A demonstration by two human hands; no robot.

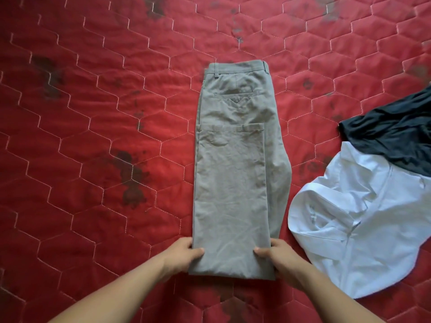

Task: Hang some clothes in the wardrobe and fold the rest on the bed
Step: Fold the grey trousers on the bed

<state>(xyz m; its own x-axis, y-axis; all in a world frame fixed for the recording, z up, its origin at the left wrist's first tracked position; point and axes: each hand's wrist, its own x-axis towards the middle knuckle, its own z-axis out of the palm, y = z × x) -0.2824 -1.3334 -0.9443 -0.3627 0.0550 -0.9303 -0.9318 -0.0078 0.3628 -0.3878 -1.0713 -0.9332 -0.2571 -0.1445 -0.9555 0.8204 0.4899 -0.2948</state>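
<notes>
Both hands grip the near folded edge of the grey trousers [231,183]: the left hand [184,255] pinches the left corner, the right hand [279,259] pinches the right corner, thumbs on top. The trousers lie flat at the centre of the bed [93,113], legs doubled back, waistband at the far end. To the right, apart from them, lies a white shirt [349,229], partly covered by a dark garment [396,138].

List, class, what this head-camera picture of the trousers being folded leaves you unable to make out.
- Dark garment: cut off by the right edge, type unclear.
- White shirt: crumpled, partly under the dark garment.
- Fingers of left hand and right hand: tucked under the grey trousers.
- Wardrobe: out of view.
</notes>
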